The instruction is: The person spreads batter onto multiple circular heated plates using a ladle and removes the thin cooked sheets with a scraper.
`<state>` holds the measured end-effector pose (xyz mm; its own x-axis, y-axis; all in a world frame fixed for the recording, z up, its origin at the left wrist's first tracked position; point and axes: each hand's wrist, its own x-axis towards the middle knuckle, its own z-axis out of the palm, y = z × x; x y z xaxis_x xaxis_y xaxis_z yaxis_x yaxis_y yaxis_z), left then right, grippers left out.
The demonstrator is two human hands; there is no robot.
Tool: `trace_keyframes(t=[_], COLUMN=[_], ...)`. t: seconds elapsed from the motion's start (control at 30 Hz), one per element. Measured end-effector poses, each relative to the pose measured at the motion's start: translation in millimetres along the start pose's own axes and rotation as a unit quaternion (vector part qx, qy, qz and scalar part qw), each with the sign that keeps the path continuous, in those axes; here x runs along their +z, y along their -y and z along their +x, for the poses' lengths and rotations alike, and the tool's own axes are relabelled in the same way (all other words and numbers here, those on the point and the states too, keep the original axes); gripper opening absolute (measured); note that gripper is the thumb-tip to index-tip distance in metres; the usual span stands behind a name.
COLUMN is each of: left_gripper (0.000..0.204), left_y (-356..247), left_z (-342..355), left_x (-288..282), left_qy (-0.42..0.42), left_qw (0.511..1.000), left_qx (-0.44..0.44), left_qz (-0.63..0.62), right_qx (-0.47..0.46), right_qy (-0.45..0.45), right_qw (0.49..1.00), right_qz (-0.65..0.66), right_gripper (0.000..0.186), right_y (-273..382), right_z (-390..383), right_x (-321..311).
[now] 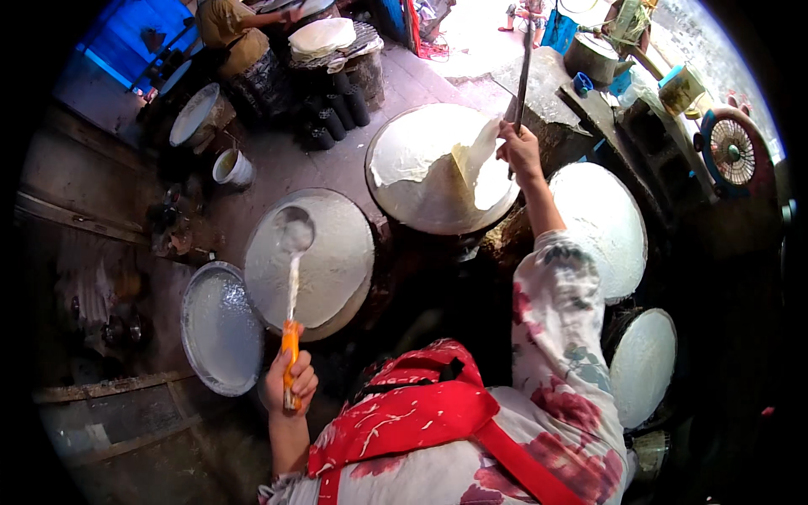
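In my left hand [290, 380], closed round its orange handle, is a long ladle [295, 231]. The ladle's bowl rests on or just over a round griddle [349, 282] coated with pale, wet-looking batter. My right hand [518, 153] is closed on a long dark stick [524, 80], which points up and away from me. Below that hand, a thin white sheet of pancake [477, 156] is partly raised from the middle griddle [438, 220], and part of its surface shows bare. Whether my right fingers also pinch the sheet I cannot tell.
A grey basin [220, 337] of whitish liquid stands left of the batter-coated griddle. Two more white-topped griddles, one larger [598, 227] and one smaller [644, 366], are at my right. Farther off are a bucket [236, 170], black cylinders [337, 116], stacked pancakes [322, 36], a co-worker [225, 23] and a fan [732, 153].
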<state>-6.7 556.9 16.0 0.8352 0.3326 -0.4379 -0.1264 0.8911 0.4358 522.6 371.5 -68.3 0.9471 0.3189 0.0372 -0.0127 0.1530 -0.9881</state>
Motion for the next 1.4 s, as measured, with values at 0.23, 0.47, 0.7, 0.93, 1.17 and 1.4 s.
trace_keyframes(t=[0.23, 0.47, 0.7, 0.93, 1.17, 1.4], left_gripper=[0.045, 0.042, 0.039, 0.046, 0.057, 0.053], left_y=[-41, -54, -19, 80, 116, 104], left_z=[13, 7, 89, 204, 203, 178], left_x=[-13, -14, 59, 70, 24, 8], left_qy=[0.048, 0.038, 0.071, 0.055, -0.028, -0.058], left_qw=[0.997, 0.987, 0.951, 0.865, 0.712, 0.846], left_qx=[-0.052, -0.062, -0.108, 0.001, 0.137, 0.107], left_qz=[0.036, 0.144, 0.279, 0.499, 0.689, 0.520], right_qx=[0.055, 0.168, 0.249, 0.241, 0.146, 0.100], right_qy=[0.002, -0.047, -0.037, -0.021, 0.051, 0.121], right_qw=[0.987, 0.939, 0.953, 0.965, 0.907, 0.850], right_qz=[-0.151, -0.295, -0.167, -0.098, -0.392, -0.503], right_gripper=[0.036, 0.055, 0.033, 0.024, 0.037, 0.034], right_y=[-12, -70, -88, -75, -63, -61], right_z=[-80, -194, -249, -229, -241, -268], right_x=[8, 2, 5, -2, -9, 29])
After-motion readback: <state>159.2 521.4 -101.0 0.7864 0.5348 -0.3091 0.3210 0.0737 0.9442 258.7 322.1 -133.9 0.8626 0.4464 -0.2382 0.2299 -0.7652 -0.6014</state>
